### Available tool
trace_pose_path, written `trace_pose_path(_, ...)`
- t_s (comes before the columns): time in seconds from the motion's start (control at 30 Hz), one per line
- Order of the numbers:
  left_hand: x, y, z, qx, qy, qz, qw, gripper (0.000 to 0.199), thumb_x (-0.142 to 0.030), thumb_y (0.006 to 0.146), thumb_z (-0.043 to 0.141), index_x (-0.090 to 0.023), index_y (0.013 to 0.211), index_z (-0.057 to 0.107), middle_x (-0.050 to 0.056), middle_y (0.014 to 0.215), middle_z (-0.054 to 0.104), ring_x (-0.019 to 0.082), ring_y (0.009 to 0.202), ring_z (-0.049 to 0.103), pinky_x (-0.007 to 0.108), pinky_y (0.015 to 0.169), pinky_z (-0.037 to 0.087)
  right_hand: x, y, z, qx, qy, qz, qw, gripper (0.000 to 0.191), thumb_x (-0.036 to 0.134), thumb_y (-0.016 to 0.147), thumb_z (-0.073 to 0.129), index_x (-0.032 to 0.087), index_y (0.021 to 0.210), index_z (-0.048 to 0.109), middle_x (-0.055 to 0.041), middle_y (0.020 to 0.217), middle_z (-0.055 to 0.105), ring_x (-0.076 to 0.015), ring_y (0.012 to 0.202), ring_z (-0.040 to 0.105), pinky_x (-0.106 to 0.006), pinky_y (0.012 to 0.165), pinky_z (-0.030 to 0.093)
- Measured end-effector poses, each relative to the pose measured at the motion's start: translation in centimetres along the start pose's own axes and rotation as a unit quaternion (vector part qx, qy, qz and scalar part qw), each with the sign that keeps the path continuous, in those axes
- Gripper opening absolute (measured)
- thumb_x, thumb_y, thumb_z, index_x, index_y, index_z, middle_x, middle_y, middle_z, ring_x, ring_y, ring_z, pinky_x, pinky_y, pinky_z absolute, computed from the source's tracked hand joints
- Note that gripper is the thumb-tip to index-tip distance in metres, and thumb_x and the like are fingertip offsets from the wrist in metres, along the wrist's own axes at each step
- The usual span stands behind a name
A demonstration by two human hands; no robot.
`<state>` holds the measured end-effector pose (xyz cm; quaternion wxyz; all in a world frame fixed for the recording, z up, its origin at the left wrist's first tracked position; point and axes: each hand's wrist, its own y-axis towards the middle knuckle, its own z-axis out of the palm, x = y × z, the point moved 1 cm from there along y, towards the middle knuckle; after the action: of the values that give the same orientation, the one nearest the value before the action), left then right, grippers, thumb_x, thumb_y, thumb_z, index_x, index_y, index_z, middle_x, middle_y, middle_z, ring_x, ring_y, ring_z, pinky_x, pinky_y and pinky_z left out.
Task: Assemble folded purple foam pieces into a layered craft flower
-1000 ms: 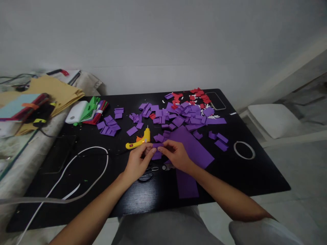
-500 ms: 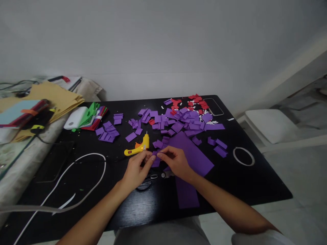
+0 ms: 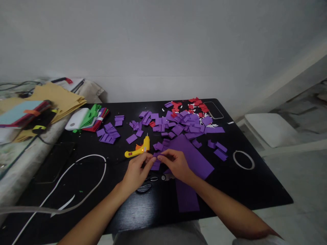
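Between its fingertips my left hand (image 3: 137,169) pinches one side of a small purple paper piece (image 3: 158,155). The other side of that piece is in the fingers of my right hand (image 3: 178,164). Just beyond my left hand lies a yellow glue gun (image 3: 139,149) with an orange trigger. Large purple sheets (image 3: 187,194) lie beside and under my right hand. Black-handled scissors (image 3: 143,188) lie below the hands, partly hidden. A heap of small purple pieces (image 3: 189,120) spreads beyond the hands.
Red pieces (image 3: 201,104) and white scraps lie at the back right, a ring (image 3: 243,160) at the right. Green and red folded strips (image 3: 93,117), a white cable (image 3: 100,183), a dark phone-like slab (image 3: 55,163) and brown paper (image 3: 55,97) are at the left.
The whole view has shifted slightly, so the table sits a little lower in the picture. Both hands keep nearly the same pose on the small purple piece.
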<state>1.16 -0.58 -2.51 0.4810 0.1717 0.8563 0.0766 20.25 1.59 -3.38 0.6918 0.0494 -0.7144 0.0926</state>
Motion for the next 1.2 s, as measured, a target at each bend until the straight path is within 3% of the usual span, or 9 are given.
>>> trace_pose_path(0.1, -0.1, 0.1, -0.1, -0.002, -0.001, -0.001, 1.0, 0.022, -0.032, 0.103, 0.06, -0.019, 0.087, 0.065, -0.003, 0.07, 0.059, 0.011, 0.063, 0.055, 0.021, 0.063, 0.044, -0.1, 0.2, 0.1, 0.004, 0.016, 0.015, 1.0, 0.029, 0.049, 0.077, 0.083, 0.02, 0.081, 0.078, -0.0006, 0.071, 0.073, -0.0162, 0.066, 0.064, -0.029, 0.065, 0.053)
trace_pose_path(0.37, -0.3, 0.3, -0.4, -0.042, -0.04, -0.04, 0.998, 0.024, -0.035, 0.1, 0.06, -0.019, 0.082, 0.063, -0.003, 0.067, 0.057, 0.012, 0.06, 0.052, 0.023, 0.06, 0.043, -0.3, 0.3, 0.6, 0.098, 0.087, 0.07, 0.989, 0.036, 0.044, 0.063, 0.095, 0.018, 0.076, 0.072, 0.0025, 0.07, 0.071, -0.0139, 0.066, 0.065, -0.03, 0.072, 0.056)
trace_pose_path(0.5, -0.1, 0.5, -0.6, -0.04, -0.133, -0.107, 0.985, 0.033, -0.043, 0.094, 0.066, -0.02, 0.073, 0.057, -0.005, 0.059, 0.051, 0.011, 0.053, 0.047, 0.023, 0.053, 0.038, -0.3, 0.7, 0.3, 0.059, 0.115, 0.065, 0.989, 0.036, 0.041, 0.062, 0.095, 0.019, 0.083, 0.077, -0.0006, 0.08, 0.077, -0.0164, 0.075, 0.071, -0.034, 0.083, 0.06)
trace_pose_path(0.7, -0.1, 1.0, -0.9, -0.011, -0.235, -0.176, 0.956, 0.041, -0.057, 0.085, 0.074, -0.019, 0.075, 0.061, -0.003, 0.06, 0.058, 0.011, 0.053, 0.052, 0.023, 0.052, 0.043, -0.2, 1.1, -0.2, 0.046, 0.111, 0.047, 0.992, 0.031, 0.037, 0.065, 0.093, 0.02, 0.085, 0.077, -0.0004, 0.082, 0.078, -0.0163, 0.077, 0.072, -0.032, 0.082, 0.059)
trace_pose_path(0.9, 0.2, 1.1, -0.7, 0.002, -0.226, -0.183, 0.957, 0.038, -0.054, 0.084, 0.076, -0.018, 0.08, 0.065, -0.003, 0.059, 0.058, 0.01, 0.052, 0.051, 0.021, 0.05, 0.041, 0.0, 1.1, -0.1, 0.037, 0.105, 0.031, 0.993, 0.025, 0.035, 0.069, 0.09, 0.02, 0.086, 0.079, 0.0002, 0.082, 0.077, -0.016, 0.077, 0.071, -0.032, 0.081, 0.058)
trace_pose_path(1.07, 0.3, 1.0, -0.4, 0.04, -0.209, -0.158, 0.964, 0.036, -0.049, 0.085, 0.076, -0.018, 0.074, 0.061, -0.003, 0.06, 0.058, 0.01, 0.053, 0.05, 0.02, 0.05, 0.04, 0.3, 1.1, -0.3, -0.004, 0.114, 0.017, 0.993, 0.031, 0.037, 0.069, 0.091, 0.021, 0.092, 0.077, -0.0015, 0.09, 0.078, -0.0172, 0.085, 0.072, -0.031, 0.082, 0.059)
trace_pose_path(1.2, 0.4, 0.9, -0.2, 0.039, -0.196, -0.157, 0.967, 0.031, -0.048, 0.086, 0.075, -0.017, 0.08, 0.07, -0.001, 0.063, 0.065, 0.011, 0.053, 0.055, 0.021, 0.05, 0.042, 0.2, 1.1, -0.2, -0.01, 0.115, 0.023, 0.993, 0.037, 0.039, 0.064, 0.095, 0.021, 0.091, 0.076, -0.0005, 0.083, 0.077, -0.017, 0.078, 0.072, -0.031, 0.078, 0.061)
